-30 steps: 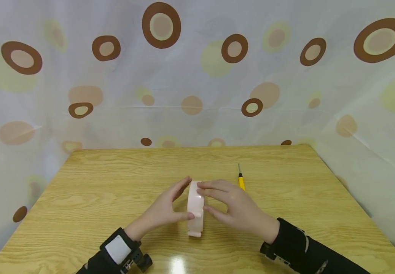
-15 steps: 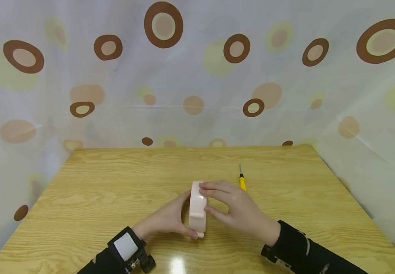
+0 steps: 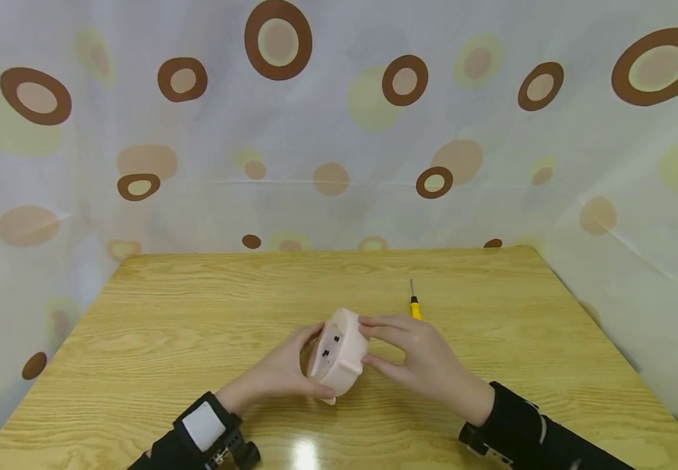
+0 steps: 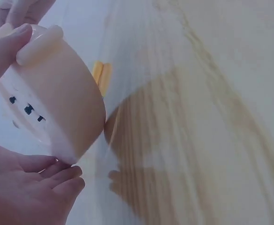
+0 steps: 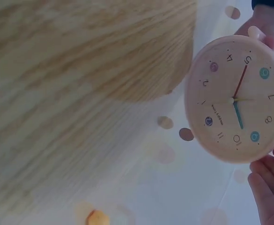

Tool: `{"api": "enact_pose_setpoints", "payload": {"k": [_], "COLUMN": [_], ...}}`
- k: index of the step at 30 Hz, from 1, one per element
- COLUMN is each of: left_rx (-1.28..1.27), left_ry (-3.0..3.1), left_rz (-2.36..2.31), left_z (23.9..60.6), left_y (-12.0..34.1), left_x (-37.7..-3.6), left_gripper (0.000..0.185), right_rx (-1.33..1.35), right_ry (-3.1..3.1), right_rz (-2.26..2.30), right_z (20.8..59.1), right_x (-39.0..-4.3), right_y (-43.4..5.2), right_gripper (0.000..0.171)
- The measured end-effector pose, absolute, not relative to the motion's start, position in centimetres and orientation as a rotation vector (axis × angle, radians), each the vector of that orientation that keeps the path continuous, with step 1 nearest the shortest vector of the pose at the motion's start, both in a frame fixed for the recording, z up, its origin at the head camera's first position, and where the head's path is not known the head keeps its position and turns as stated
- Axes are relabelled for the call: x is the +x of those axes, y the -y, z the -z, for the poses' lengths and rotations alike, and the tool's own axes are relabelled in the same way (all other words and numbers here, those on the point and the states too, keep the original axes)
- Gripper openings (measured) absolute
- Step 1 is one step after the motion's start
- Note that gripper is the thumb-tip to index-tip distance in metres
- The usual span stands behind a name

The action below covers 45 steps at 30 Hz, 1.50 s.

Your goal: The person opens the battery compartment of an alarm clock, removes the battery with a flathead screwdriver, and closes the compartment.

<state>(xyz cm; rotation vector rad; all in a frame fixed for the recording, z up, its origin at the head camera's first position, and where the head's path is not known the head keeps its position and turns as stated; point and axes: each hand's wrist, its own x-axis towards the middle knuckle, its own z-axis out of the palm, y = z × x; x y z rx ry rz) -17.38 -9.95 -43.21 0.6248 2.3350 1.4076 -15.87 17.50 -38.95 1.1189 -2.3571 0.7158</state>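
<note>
A pale pink round alarm clock point(image 3: 347, 356) is held upright and tilted between both hands over the table. My left hand point(image 3: 277, 369) grips its left side, thumb on the lower edge by a small foot and fingers at the far edge. Fingertips and thumb of my right hand point(image 3: 424, 356) pinch the opposite rim. The back of the clock point(image 4: 66, 89), with small black knobs, turns toward the left hand. In the right wrist view the clock face point(image 5: 263, 105) shows numerals, a red hand and a blue hand.
A screwdriver point(image 3: 415, 308) with a yellow handle lies on the wooden table point(image 3: 209, 294), beyond the right hand. A patterned curtain point(image 3: 327, 130) with brown rings hangs behind and along both sides.
The left hand has closed its grip, its thumb moving down to the clock's lower edge. The clock has turned from edge-on so its back now shows; the right hand has shifted slightly right.
</note>
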Motion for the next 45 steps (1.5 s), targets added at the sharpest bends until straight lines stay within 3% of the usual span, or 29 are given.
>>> {"api": "enact_pose_setpoints", "payload": {"k": [28,45], "left_rx": [0.728,0.711], "left_ry": [-2.732,-2.742], "left_rz": [-0.989,-0.912], "left_z": [42.5,42.3], "left_y": [7.9,7.7], "left_x": [-16.5,-16.2], "left_gripper": [0.131,0.132], "right_rx": [1.015,0.988], "right_ry": [2.825,2.892], "right_rz": [-0.631,-0.611], "right_z": [40.1,40.5], "right_x": [-15.5,-15.6], "right_y": [-18.8,-18.7], "right_gripper": [0.029,0.028]}}
